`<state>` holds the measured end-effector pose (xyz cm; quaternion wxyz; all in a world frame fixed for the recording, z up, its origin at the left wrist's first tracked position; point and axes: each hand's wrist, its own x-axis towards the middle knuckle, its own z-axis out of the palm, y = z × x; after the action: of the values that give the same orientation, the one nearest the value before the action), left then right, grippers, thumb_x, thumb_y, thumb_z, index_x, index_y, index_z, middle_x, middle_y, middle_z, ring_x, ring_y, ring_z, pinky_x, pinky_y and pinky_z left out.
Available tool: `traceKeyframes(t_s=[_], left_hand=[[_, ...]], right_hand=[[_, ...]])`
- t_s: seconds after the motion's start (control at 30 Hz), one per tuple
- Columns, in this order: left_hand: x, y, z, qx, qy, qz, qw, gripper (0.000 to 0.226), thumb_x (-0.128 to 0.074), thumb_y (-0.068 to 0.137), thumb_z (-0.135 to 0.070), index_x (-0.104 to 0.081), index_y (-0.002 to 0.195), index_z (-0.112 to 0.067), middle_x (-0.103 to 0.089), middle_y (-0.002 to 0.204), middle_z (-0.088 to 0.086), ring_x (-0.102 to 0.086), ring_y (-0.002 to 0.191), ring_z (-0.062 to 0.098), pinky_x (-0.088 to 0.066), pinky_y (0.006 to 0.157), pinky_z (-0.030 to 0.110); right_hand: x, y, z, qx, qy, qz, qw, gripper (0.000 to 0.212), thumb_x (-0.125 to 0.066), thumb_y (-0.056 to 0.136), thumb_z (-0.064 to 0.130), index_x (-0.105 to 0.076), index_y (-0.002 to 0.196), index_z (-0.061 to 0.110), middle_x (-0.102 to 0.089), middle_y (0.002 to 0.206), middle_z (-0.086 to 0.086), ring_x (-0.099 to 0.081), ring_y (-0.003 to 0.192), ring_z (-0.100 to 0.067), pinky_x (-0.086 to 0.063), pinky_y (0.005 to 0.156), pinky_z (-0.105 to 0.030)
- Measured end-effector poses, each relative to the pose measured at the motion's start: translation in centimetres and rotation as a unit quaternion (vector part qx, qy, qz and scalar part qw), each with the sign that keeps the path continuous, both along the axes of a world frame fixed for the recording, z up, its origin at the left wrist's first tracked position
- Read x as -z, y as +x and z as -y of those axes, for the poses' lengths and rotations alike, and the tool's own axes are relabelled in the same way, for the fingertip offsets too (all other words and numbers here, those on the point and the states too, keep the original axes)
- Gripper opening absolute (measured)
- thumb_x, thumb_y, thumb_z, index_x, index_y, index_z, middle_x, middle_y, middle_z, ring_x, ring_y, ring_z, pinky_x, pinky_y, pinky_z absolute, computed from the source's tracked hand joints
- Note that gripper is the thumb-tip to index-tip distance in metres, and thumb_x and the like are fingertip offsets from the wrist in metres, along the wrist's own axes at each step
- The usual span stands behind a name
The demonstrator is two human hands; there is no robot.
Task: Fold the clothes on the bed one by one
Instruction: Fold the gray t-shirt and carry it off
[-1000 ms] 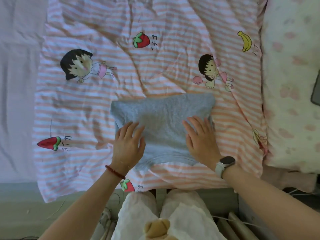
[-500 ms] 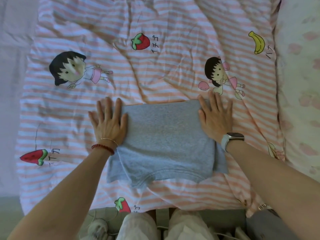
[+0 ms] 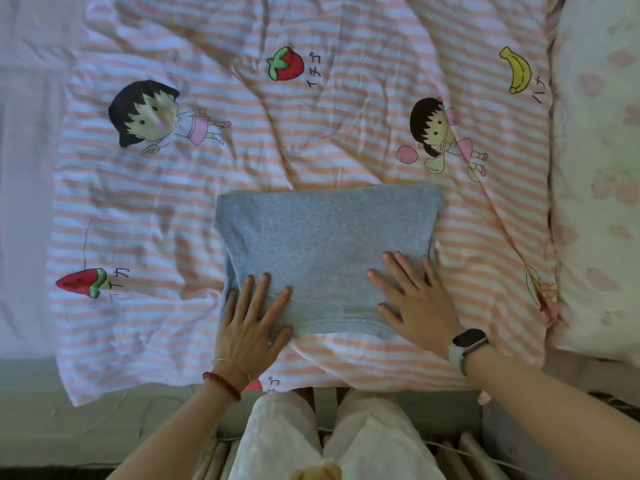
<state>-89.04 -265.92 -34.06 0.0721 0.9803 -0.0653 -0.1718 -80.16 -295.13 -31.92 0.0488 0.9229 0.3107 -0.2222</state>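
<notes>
A grey garment (image 3: 322, 247) lies folded into a rough rectangle on the pink-and-white striped bed cover (image 3: 145, 216). My left hand (image 3: 252, 317) lies flat with straight fingers on the garment's near left corner. On the near right corner my right hand (image 3: 415, 299) presses flat, fingers spread, a smartwatch on its wrist. The curved hem of the garment shows between the two hands at the near edge.
The striped cover carries cartoon girls, a strawberry, a banana and a watermelon slice. A pale floral pillow (image 3: 599, 168) lies along the right side. Plain lilac sheet (image 3: 24, 168) shows at the left. The bed's near edge runs just in front of my knees (image 3: 311, 441).
Both hands have slid from the garment's far corners back to its near corners, smoothing the cloth. The garment stays in place.
</notes>
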Motion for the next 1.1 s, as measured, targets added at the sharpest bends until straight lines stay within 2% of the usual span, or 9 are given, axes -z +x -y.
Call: traceKeyframes(t_s=[0.1,0.2,0.3,0.47,0.57,0.7,0.87,1.0,1.1], left_hand=[[-0.5,-0.3,-0.4,0.009,0.005,-0.009,1.000,0.057,-0.018,0.093,-0.058,-0.028,0.142,-0.029,-0.029,0.149,0.016,-0.027,0.137,0.035,-0.023,0.110,0.049],[-1.2,-0.2,-0.5,0.025,0.002,-0.006,1.000,0.053,-0.013,0.095,-0.053,-0.032,0.139,-0.029,-0.031,0.146,0.024,-0.032,0.132,0.043,-0.033,0.105,0.055],[-2.2,0.1,-0.6,0.043,-0.014,-0.008,0.999,0.050,-0.016,0.097,-0.050,-0.047,0.129,-0.027,-0.038,0.140,0.028,-0.040,0.125,0.048,-0.039,0.096,0.061],[-4.1,2.5,2.6,-0.004,-0.054,0.059,0.997,0.032,-0.045,0.083,-0.032,-0.072,0.083,-0.014,-0.054,0.129,0.022,-0.050,0.119,0.044,-0.035,0.095,0.066],[-4.1,4.5,6.1,0.028,-0.061,0.068,0.995,0.035,-0.067,0.077,-0.032,-0.068,0.108,-0.016,-0.052,0.133,0.018,-0.049,0.121,0.042,-0.037,0.094,0.066],[-3.2,6.0,9.4,0.026,0.000,-0.010,1.000,0.064,-0.065,0.076,-0.051,-0.046,0.135,-0.034,-0.035,0.147,0.014,-0.031,0.133,0.043,-0.024,0.096,0.073],[-0.3,6.1,9.6,0.032,0.021,-0.072,0.997,0.064,-0.033,0.090,-0.059,-0.002,0.145,-0.044,0.029,0.148,0.004,0.029,0.134,0.037,0.008,0.101,0.070],[-0.3,6.2,9.3,0.036,0.015,-0.084,0.996,0.065,-0.032,0.090,-0.060,0.000,0.145,-0.045,0.034,0.144,0.002,0.031,0.133,0.036,0.008,0.102,0.069],[-0.7,6.4,9.2,0.042,0.007,-0.102,0.994,0.065,-0.032,0.090,-0.059,0.001,0.144,-0.046,0.031,0.148,0.002,0.023,0.139,0.035,0.008,0.103,0.068]], right_hand=[[-1.0,0.5,0.8,0.034,0.055,0.000,0.998,0.053,-0.034,0.089,0.039,-0.050,0.134,0.016,-0.035,0.147,-0.015,-0.029,0.138,-0.029,-0.016,0.111,-0.055],[-2.3,1.2,1.3,0.188,0.155,0.030,0.969,0.043,-0.041,0.089,0.024,-0.057,0.123,0.002,-0.048,0.135,-0.022,-0.044,0.125,-0.039,-0.035,0.101,-0.050],[-3.0,1.7,1.6,0.357,0.235,0.010,0.904,0.029,-0.052,0.091,0.008,-0.056,0.117,-0.003,-0.057,0.111,-0.019,-0.052,0.103,-0.036,-0.043,0.087,-0.040],[-2.9,3.2,-0.1,0.535,0.309,-0.079,0.782,0.015,-0.058,0.090,0.018,-0.049,0.083,0.008,-0.047,0.072,0.004,-0.045,0.075,-0.022,-0.036,0.064,-0.033],[-3.1,3.9,-1.5,0.599,0.336,-0.103,0.719,0.014,-0.059,0.089,0.022,-0.051,0.079,0.016,-0.053,0.073,0.006,-0.050,0.069,-0.018,-0.040,0.057,-0.029],[-3.2,3.6,-1.6,0.562,0.282,-0.054,0.776,0.009,-0.059,0.088,0.017,-0.050,0.088,0.013,-0.050,0.087,-0.001,-0.045,0.078,-0.017,-0.035,0.064,-0.029],[-3.8,3.0,-1.3,0.511,0.256,-0.010,0.821,0.006,-0.059,0.086,0.010,-0.056,0.091,0.008,-0.053,0.089,-0.007,-0.047,0.082,-0.023,-0.041,0.067,-0.036],[-4.1,3.1,-2.2,0.477,0.270,0.015,0.837,0.012,-0.064,0.084,0.014,-0.058,0.090,0.005,-0.053,0.091,-0.009,-0.047,0.086,-0.024,-0.043,0.073,-0.037],[-4.1,3.3,-3.0,0.529,0.264,-0.036,0.805,0.021,-0.061,0.087,0.022,-0.052,0.101,0.009,-0.056,0.092,-0.005,-0.053,0.083,-0.023,-0.046,0.069,-0.040]])
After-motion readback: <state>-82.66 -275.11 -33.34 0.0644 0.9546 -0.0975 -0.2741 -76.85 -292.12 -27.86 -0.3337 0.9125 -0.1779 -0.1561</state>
